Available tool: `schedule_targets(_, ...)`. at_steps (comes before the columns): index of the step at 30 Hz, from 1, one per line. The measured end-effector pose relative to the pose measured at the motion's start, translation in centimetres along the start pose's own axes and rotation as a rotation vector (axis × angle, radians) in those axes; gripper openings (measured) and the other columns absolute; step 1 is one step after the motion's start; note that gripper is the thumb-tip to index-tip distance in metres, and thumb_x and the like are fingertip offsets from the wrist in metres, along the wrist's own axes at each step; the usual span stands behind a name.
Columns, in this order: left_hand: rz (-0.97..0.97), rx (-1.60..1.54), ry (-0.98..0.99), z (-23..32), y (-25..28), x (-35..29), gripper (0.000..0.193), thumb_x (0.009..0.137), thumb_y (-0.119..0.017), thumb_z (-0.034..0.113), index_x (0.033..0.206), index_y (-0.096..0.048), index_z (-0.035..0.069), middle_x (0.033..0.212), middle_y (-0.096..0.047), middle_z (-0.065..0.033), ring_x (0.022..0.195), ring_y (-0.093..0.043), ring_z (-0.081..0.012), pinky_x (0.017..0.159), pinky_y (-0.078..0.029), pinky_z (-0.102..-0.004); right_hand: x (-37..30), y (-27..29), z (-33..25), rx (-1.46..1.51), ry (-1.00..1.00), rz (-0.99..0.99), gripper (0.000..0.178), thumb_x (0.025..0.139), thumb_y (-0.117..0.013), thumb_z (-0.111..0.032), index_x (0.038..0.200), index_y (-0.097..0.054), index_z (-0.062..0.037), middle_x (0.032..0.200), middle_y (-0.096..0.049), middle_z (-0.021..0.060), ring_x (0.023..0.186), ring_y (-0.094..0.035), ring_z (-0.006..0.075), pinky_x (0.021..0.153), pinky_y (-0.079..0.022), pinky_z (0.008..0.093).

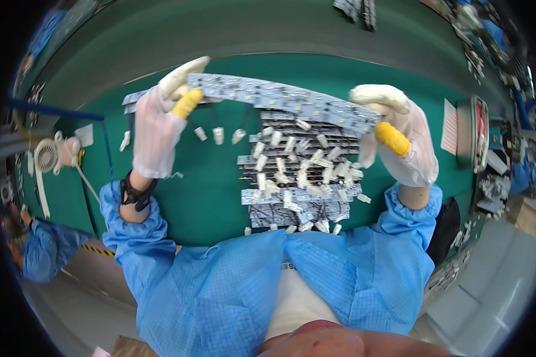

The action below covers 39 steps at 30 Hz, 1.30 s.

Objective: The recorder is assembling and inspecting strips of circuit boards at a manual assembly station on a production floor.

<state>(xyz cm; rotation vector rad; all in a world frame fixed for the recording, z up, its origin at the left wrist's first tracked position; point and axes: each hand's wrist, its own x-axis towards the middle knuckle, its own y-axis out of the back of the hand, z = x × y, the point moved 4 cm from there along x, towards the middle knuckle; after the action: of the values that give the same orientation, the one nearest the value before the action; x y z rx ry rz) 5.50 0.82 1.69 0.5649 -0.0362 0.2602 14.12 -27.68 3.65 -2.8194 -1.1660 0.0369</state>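
Between my two hands I hold up a long, narrow LED circuit board [292, 101], pale, with rows of small components. My left hand [167, 116], in a white glove with a yellow thumb cover, pinches its left end. At the other end, my right hand [402, 134], gloved the same way, grips the board with thumb and fingers. Below it lies a stack of similar LED boards [262, 196] with many white plug connectors [304, 178] on short dark wires. Another LED board [131, 100] lies partly hidden behind my left hand, its connectors [218, 135] hanging toward me.
A green mat [202, 196] covers the bench. At the left stand a small white fan [46, 156] and a blue bar [56, 109]. To the right are a pink sheet [449, 128] and a metal-rimmed bin [479, 134]. Another person in blue [47, 250] is at far left.
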Motion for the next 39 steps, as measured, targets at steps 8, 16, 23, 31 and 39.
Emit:
schedule_targets(8,0.036,-0.102,-0.019,-0.6,0.1,0.0,0.055,0.087,-0.066,0.034,0.128,-0.054,0.000,0.105,-0.066,-0.0127,0.096,-0.061,-0.0162,0.091,-0.044,-0.0295,0.6,-0.3,-0.1,-0.044,-0.012,0.026,0.056,0.086,-0.066,-0.035,0.120,-0.051,0.0071,0.069,-0.062,0.0073,0.058,-0.062,0.0136,0.054,-0.051,0.0235)
schedule_targets(16,-0.094,-0.205,-0.299,-0.8,0.0,-0.8,0.032,0.091,-0.059,0.024,0.114,-0.061,0.001,0.095,-0.070,-0.0148,0.087,-0.067,-0.0178,0.074,-0.050,-0.0259,1.8,2.1,1.8,-0.197,-0.017,0.034,0.074,0.082,-0.059,-0.061,0.119,-0.052,0.0025,0.079,-0.064,0.0067,0.078,-0.062,0.0114,0.075,-0.047,0.0244)
schedule_targets(23,-0.017,-0.023,-0.185,-1.2,-0.3,-0.2,0.027,0.097,-0.049,0.022,0.108,-0.066,0.004,0.094,-0.072,-0.0079,0.078,-0.063,-0.0113,0.069,-0.046,-0.0245,0.8,2.5,1.7,0.022,-0.041,-0.066,0.066,0.081,-0.066,-0.052,0.113,-0.054,0.0042,0.077,-0.064,0.0108,0.064,-0.064,0.0155,0.057,-0.051,0.0237)
schedule_targets(31,-0.027,-0.286,-0.026,-1.1,-0.5,-0.4,0.039,0.101,-0.037,0.027,0.112,-0.062,-0.001,0.067,-0.067,-0.0086,0.070,-0.067,-0.0181,0.074,-0.050,-0.0282,0.6,2.8,3.1,0.211,-0.077,-0.080,0.054,0.087,-0.063,-0.041,0.114,-0.051,0.0040,0.072,-0.061,0.0103,0.061,-0.060,0.0135,0.057,-0.048,0.0220)
schedule_targets(39,-0.171,-0.178,-0.102,-2.3,-0.3,-0.5,0.051,0.098,-0.038,0.044,0.114,-0.061,0.001,0.072,-0.070,-0.0055,0.064,-0.065,-0.0150,0.072,-0.049,-0.0293,1.2,2.6,4.3,0.372,-0.167,-0.135,0.054,0.086,-0.065,-0.041,0.115,-0.049,0.0015,0.070,-0.060,0.0119,0.052,-0.056,0.0145,0.053,-0.047,0.0248)
